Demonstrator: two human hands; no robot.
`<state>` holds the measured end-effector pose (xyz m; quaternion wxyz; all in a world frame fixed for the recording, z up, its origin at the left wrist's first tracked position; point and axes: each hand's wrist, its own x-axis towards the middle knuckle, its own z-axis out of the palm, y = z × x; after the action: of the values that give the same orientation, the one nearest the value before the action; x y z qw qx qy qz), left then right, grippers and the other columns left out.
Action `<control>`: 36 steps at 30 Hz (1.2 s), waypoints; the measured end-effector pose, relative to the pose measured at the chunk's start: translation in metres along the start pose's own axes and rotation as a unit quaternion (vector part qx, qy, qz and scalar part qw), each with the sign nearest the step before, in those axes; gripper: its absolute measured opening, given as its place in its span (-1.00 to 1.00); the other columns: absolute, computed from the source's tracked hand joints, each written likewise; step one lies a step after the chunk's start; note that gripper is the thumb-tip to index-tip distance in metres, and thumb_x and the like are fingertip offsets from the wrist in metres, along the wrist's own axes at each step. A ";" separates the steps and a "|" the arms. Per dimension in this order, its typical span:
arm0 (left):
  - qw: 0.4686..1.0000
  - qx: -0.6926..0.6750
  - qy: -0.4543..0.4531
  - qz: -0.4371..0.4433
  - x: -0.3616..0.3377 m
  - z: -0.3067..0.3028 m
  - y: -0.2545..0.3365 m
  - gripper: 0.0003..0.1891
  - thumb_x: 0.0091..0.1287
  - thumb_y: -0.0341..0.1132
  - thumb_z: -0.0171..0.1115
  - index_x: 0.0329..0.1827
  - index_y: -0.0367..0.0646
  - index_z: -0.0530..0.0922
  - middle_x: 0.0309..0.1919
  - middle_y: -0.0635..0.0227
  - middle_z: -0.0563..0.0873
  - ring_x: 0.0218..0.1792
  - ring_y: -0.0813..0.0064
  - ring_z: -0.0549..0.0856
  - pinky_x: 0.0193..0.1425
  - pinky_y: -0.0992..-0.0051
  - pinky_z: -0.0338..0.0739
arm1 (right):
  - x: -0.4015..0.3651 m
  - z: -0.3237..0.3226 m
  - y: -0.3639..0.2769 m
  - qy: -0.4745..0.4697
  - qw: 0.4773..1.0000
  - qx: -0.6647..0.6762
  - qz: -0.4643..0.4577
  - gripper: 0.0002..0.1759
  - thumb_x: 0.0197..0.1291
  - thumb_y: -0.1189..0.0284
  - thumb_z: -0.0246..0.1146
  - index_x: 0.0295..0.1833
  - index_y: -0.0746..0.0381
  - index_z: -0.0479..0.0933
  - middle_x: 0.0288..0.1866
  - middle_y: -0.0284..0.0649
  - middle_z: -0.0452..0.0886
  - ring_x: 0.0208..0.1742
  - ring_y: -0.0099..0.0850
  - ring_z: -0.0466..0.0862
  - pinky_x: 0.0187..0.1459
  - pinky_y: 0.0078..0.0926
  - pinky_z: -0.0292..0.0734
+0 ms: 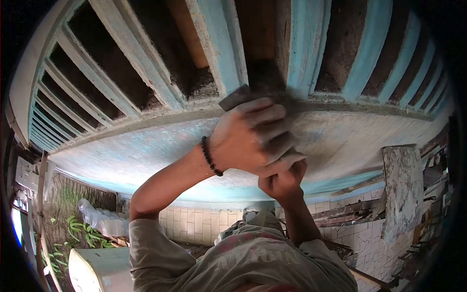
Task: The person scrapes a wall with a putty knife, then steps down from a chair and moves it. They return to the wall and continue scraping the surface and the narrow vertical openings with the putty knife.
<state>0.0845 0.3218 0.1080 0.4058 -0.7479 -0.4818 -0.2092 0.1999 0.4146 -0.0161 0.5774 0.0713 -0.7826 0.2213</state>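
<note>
My left hand, with a dark beaded bracelet at its wrist, is closed around a dark grey flat piece that could be sandpaper or a small block. One end of that piece sticks out beside the knuckles, against the ledge under the slats. My fingers look dusty. Just below, my right hand is curled closed close to the left hand's thumb; whether it holds anything is hidden. Both hands are in front of a wall panel with worn, patchy blue and whitish paint.
Vertical turquoise slats with dark gaps stand above the ledge. A weathered board leans at the right near stacked scrap wood. At lower left are clear plastic bottles, green plants and a pale container.
</note>
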 end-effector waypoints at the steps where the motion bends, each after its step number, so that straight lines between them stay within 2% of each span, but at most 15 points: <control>1: 1.000 0.000 0.009 -0.006 -0.001 0.001 -0.001 -0.67 0.14 -0.02 0.39 -0.57 -0.08 0.61 -0.51 0.44 0.58 -0.28 0.38 0.65 -0.10 0.42 0.62 | -0.003 0.000 0.001 -0.012 1.000 0.003 0.006 -0.80 0.13 0.47 0.37 -0.12 0.27 0.66 -0.22 -0.04 0.69 -0.31 0.02 0.70 -0.26 -0.17 0.57; 4: 0.999 0.027 -0.021 -0.005 0.000 -0.002 0.000 -0.68 0.14 -0.05 0.40 -0.58 -0.06 0.58 -0.53 0.47 0.53 -0.32 0.41 0.63 -0.14 0.47 0.62 | 0.010 -0.002 0.008 -0.014 1.000 0.019 -0.004 -0.77 0.10 0.48 0.38 -0.10 0.26 0.67 -0.20 -0.09 0.70 -0.29 -0.02 0.70 -0.27 -0.19 0.56; 5: 1.000 0.022 0.001 -0.009 0.004 0.001 -0.001 -0.73 0.03 -0.08 0.40 -0.59 -0.04 0.55 -0.54 0.48 0.51 -0.38 0.46 0.61 -0.23 0.48 0.59 | 0.015 -0.005 0.006 -0.016 1.000 0.008 -0.009 -0.78 0.10 0.48 0.38 -0.11 0.26 0.66 -0.20 -0.08 0.69 -0.30 -0.02 0.70 -0.28 -0.19 0.56; 7: 0.999 0.024 0.008 -0.020 0.012 -0.004 -0.003 -0.75 -0.03 -0.10 0.38 -0.59 -0.03 0.54 -0.55 0.48 0.51 -0.42 0.48 0.59 -0.28 0.47 0.57 | 0.024 -0.009 0.003 -0.029 0.999 0.005 -0.014 -0.80 0.07 0.49 0.38 -0.14 0.25 0.65 -0.22 -0.09 0.68 -0.28 -0.02 0.70 -0.23 -0.16 0.56; 12: 0.994 0.103 0.027 -0.025 0.007 -0.005 0.008 -0.69 0.00 -0.05 0.43 -0.61 -0.01 0.51 -0.60 0.48 0.46 -0.52 0.52 0.53 -0.42 0.52 0.43 | 0.017 -0.013 0.002 -0.093 0.988 0.103 0.068 -0.79 0.03 0.51 0.37 -0.15 0.22 0.66 -0.25 -0.11 0.67 -0.21 -0.02 0.71 -0.14 -0.14 0.53; 13: 0.996 0.084 0.027 -0.034 0.005 -0.003 0.009 -0.73 -0.08 -0.08 0.40 -0.61 -0.01 0.51 -0.60 0.50 0.47 -0.54 0.52 0.53 -0.44 0.54 0.38 | 0.016 -0.014 0.000 -0.108 0.984 0.117 0.077 -0.79 0.02 0.51 0.37 -0.16 0.22 0.65 -0.26 -0.11 0.66 -0.21 -0.02 0.71 -0.15 -0.14 0.53; 16: 0.990 0.138 0.004 -0.018 0.015 -0.015 -0.004 -0.49 0.34 0.13 0.30 -0.66 -0.03 0.57 -0.68 0.46 0.58 -0.61 0.45 0.61 -0.42 0.47 0.49 | 0.039 -0.006 0.005 -0.007 0.996 0.058 -0.072 -0.78 0.02 0.45 0.42 -0.23 0.21 0.55 -0.22 -0.10 0.62 -0.50 -0.26 0.64 -0.53 -0.28 0.49; 17: 0.992 0.122 -0.001 -0.013 0.019 -0.019 -0.004 -0.51 0.33 0.11 0.32 -0.66 -0.02 0.57 -0.67 0.46 0.57 -0.61 0.46 0.60 -0.44 0.47 0.48 | 0.043 -0.008 -0.001 -0.026 0.996 0.071 -0.041 -0.79 0.00 0.47 0.40 -0.22 0.21 0.55 -0.25 -0.12 0.62 -0.49 -0.26 0.63 -0.52 -0.28 0.49; 20: 0.997 0.080 -0.017 -0.004 0.023 -0.026 -0.004 -0.58 0.28 0.03 0.38 -0.64 -0.01 0.55 -0.64 0.48 0.54 -0.59 0.47 0.57 -0.47 0.48 0.45 | 0.032 -0.007 -0.002 -0.022 0.994 0.102 -0.022 -0.79 -0.01 0.48 0.39 -0.23 0.20 0.56 -0.26 -0.13 0.61 -0.50 -0.25 0.62 -0.52 -0.30 0.48; 22: 0.998 0.053 -0.033 -0.019 0.015 -0.010 0.007 -0.62 0.24 -0.02 0.41 -0.63 -0.01 0.55 -0.62 0.48 0.53 -0.57 0.47 0.56 -0.47 0.50 0.47 | 0.021 -0.008 -0.007 -0.013 0.994 0.107 0.021 -0.82 0.02 0.49 0.38 -0.22 0.22 0.59 -0.33 -0.14 0.62 -0.45 -0.14 0.61 -0.44 -0.22 0.42; 23: 0.998 0.056 -0.011 -0.024 0.013 -0.002 0.008 -0.76 -0.14 -0.14 0.36 -0.64 0.00 0.47 -0.57 0.48 0.47 -0.47 0.49 0.58 -0.41 0.49 0.50 | 0.018 -0.009 -0.006 -0.011 0.993 0.109 0.043 -0.83 0.04 0.50 0.38 -0.21 0.23 0.61 -0.37 -0.15 0.62 -0.43 -0.08 0.61 -0.40 -0.18 0.39; 26: 0.998 0.056 -0.004 -0.034 0.015 0.002 0.001 -0.73 -0.01 -0.13 0.41 -0.64 -0.01 0.49 -0.57 0.48 0.49 -0.48 0.48 0.57 -0.41 0.49 0.52 | 0.013 -0.009 0.007 -0.022 0.999 0.042 0.002 -0.81 0.03 0.48 0.39 -0.20 0.24 0.61 -0.39 -0.15 0.61 -0.42 -0.06 0.62 -0.38 -0.19 0.41; 27: 0.998 0.057 -0.006 -0.034 0.016 0.001 0.000 -0.69 0.08 -0.11 0.42 -0.64 -0.02 0.50 -0.58 0.47 0.49 -0.49 0.45 0.57 -0.41 0.46 0.53 | 0.020 -0.012 0.008 -0.040 0.996 0.084 0.000 -0.79 0.02 0.47 0.39 -0.18 0.24 0.62 -0.38 -0.17 0.62 -0.41 -0.06 0.63 -0.36 -0.19 0.42; 30: 0.998 0.047 -0.015 -0.048 0.025 -0.007 -0.002 -0.70 0.06 -0.10 0.42 -0.64 -0.02 0.51 -0.58 0.47 0.48 -0.49 0.43 0.57 -0.41 0.44 0.55 | 0.026 -0.010 0.008 -0.012 0.998 0.059 -0.022 -0.78 0.02 0.47 0.40 -0.17 0.24 0.62 -0.37 -0.17 0.64 -0.41 -0.05 0.64 -0.34 -0.18 0.42; 36: 0.996 0.062 -0.026 -0.057 0.026 -0.007 0.000 -0.72 0.08 -0.11 0.40 -0.60 -0.06 0.56 -0.59 0.46 0.51 -0.50 0.41 0.59 -0.39 0.43 0.57 | 0.025 -0.012 0.007 -0.033 0.997 0.070 -0.005 -0.74 0.01 0.47 0.40 -0.14 0.25 0.61 -0.35 -0.15 0.65 -0.43 -0.03 0.64 -0.37 -0.19 0.44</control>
<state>0.0970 0.3305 0.1304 0.4259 -0.6978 -0.5464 -0.1821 0.1994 0.4296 0.0084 0.5457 0.1233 -0.7836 0.2701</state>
